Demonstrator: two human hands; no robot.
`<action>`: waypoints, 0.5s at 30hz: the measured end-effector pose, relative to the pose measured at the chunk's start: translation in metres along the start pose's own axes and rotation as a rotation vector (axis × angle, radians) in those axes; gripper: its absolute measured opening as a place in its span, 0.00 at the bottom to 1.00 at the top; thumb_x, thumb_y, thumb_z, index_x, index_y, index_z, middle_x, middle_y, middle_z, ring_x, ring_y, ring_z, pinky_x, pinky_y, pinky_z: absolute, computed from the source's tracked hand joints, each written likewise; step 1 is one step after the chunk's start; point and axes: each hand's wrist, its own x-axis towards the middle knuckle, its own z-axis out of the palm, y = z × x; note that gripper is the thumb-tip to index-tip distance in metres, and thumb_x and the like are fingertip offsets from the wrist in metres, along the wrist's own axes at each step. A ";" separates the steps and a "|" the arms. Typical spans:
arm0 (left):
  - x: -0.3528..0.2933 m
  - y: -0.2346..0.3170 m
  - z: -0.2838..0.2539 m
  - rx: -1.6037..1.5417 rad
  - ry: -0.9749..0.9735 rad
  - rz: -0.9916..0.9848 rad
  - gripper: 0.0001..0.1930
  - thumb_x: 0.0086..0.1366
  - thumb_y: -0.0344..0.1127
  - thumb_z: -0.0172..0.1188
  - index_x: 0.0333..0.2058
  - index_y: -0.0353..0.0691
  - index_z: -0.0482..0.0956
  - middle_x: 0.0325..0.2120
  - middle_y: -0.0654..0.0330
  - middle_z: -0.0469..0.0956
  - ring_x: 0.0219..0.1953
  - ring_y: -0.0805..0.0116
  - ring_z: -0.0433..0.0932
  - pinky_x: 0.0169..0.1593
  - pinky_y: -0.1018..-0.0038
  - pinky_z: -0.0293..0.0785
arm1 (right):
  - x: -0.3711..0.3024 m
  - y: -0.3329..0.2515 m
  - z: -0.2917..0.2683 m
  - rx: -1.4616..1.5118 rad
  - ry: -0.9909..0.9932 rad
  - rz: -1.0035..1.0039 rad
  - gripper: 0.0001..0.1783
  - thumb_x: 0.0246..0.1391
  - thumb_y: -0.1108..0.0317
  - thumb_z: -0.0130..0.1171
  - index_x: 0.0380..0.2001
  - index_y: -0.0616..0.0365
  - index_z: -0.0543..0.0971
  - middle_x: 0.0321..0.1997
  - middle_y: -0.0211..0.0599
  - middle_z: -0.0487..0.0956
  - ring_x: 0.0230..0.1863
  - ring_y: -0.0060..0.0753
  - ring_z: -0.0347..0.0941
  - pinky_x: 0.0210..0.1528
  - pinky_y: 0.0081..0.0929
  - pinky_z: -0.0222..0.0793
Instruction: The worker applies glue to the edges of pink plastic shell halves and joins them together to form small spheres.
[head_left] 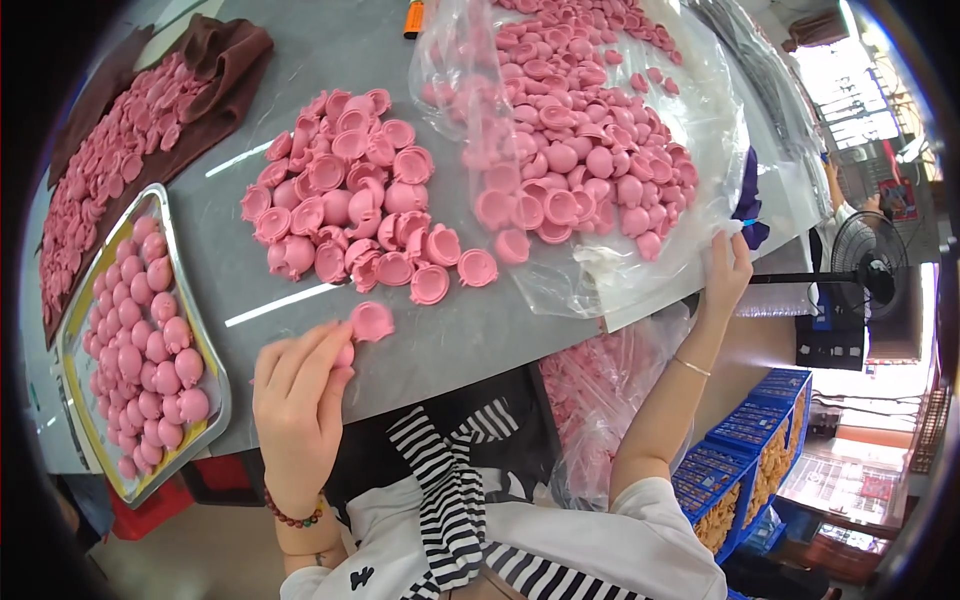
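Observation:
My left hand (298, 405) is closed over the table's near edge, with a pink plastic piece (344, 356) between thumb and fingers; most of it is hidden. Just past the fingertips lies a single pink half-shell (372, 321). Beyond it is a heap of hollow pink half-shells (345, 190), several with small toothed rims. My right hand (728, 268) reaches to the table's right edge beside a clear plastic sheet (700, 215). Its fingertips are together at something small and whitish, which I cannot make out. A dark blue cloth-like thing (750, 200) lies just past it.
A metal tray (222, 425) of round pink pieces stands at left, beside a brown cloth (235, 65) under more pink pieces. A large pink pile (590, 150) spreads over the plastic. An orange-and-black tube (413, 20) lies at the back. Blue crates (745, 420) and a fan (872, 265) stand right.

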 end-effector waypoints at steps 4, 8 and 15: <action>-0.011 -0.004 0.002 -0.378 0.273 -0.096 0.06 0.57 0.28 0.50 0.32 0.34 0.74 0.33 0.51 0.74 0.29 0.64 0.71 0.34 0.75 0.67 | -0.019 -0.043 0.008 0.327 0.255 0.052 0.16 0.49 0.64 0.53 0.34 0.69 0.75 0.33 0.40 0.75 0.34 0.32 0.68 0.41 0.28 0.62; -0.026 0.005 0.008 -1.375 0.183 -0.274 0.17 0.63 0.44 0.43 0.34 0.33 0.68 0.33 0.45 0.73 0.24 0.72 0.69 0.31 0.78 0.69 | -0.082 -0.111 0.009 0.735 0.014 0.028 0.30 0.49 0.49 0.49 0.43 0.67 0.68 0.29 0.42 0.73 0.35 0.35 0.68 0.37 0.31 0.63; -0.025 0.018 0.016 -1.697 -0.255 -0.573 0.18 0.59 0.38 0.51 0.43 0.31 0.66 0.37 0.40 0.72 0.24 0.70 0.74 0.27 0.80 0.72 | -0.164 -0.216 0.047 1.148 -0.545 0.273 0.26 0.48 0.48 0.53 0.38 0.58 0.62 0.09 0.29 0.64 0.13 0.21 0.56 0.17 0.18 0.47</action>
